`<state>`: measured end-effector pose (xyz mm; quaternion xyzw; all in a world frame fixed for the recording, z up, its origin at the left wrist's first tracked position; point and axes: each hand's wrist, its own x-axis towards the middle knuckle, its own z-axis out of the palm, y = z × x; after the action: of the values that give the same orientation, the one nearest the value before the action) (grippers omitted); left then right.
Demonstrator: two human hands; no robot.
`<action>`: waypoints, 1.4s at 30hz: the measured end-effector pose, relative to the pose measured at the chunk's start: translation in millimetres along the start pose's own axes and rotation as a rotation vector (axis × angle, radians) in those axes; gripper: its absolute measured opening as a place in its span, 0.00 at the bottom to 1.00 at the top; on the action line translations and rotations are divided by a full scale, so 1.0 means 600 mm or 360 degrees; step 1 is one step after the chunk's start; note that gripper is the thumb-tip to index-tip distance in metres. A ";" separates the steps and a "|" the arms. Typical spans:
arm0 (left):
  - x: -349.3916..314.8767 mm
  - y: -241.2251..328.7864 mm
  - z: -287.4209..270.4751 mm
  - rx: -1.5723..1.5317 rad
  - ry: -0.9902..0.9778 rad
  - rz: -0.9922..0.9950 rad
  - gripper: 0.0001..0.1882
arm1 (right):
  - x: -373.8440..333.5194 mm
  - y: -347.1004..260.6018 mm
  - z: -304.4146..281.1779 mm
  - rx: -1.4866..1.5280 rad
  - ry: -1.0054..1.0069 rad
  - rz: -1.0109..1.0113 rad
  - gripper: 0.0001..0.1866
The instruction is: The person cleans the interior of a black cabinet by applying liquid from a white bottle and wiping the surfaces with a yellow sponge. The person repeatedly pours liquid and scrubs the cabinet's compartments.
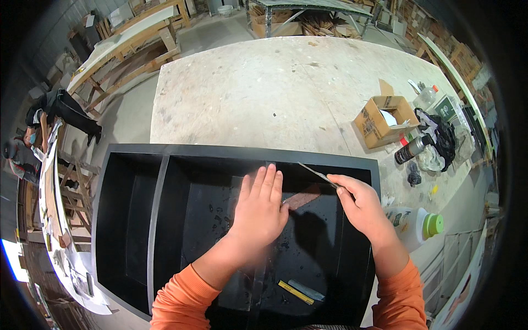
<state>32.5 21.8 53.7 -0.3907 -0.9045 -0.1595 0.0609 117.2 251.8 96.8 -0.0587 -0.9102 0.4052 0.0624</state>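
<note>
1. Fingers on the right hand (pixel 360 204) are pinched, thumb against the index side, around a thin metal tool (pixel 316 173). Its free end points left and away from the person, up by the far wall of the black box (pixel 242 150). Can't tell if the tip actually touches.
2. Left hand (pixel 258 214) is flat, palm down, fingers straight and only slightly apart, holding nothing that I can see. It's over the middle of the box, fingertips near the far wall; pressing or hovering, can't tell.
3. Doing this bit well, imo: light pinch, tool at a low angle so it doesn't gouge the dark surface, small controlled moves. The left fingers are on the side the tip points toward, so I'd keep them out of its line.
4. Just beside the left thumb, a reddish-brown strip (pixel 303 197) lies in the box. Nearer the person, a yellow stick (pixel 296 292) and a grey strip (pixel 306 289) sit side by side, and dark specks (pixel 219 220) are scattered around. Over to the left, a divider (pixel 158 206) runs across.
5. Box itself is at the near side of the pale tabletop (pixel 236 99), right under both hands. Off right: a jug (pixel 404 225) with a green cap, a black can (pixel 410 149), an open carton (pixel 369 126).
</note>
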 end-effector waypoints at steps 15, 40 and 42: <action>-0.070 0.034 -0.026 -0.0038 -0.0420 -0.0095 0.37 | -0.036 0.064 0.032 0.0334 0.0187 -0.0056 0.16; -0.002 0.034 0.014 -0.0070 -0.0300 -0.1092 0.24 | -0.018 0.086 0.028 0.0457 0.0308 -0.0123 0.14; -0.054 0.061 0.000 -0.0019 -0.0309 -0.1091 0.25 | -0.015 0.091 0.030 0.0485 0.0333 -0.0141 0.15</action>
<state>81.1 22.9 55.0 -0.0783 -0.9837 -0.1380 -0.0847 126.3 273.5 43.5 -0.0503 -0.8285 0.5270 0.1826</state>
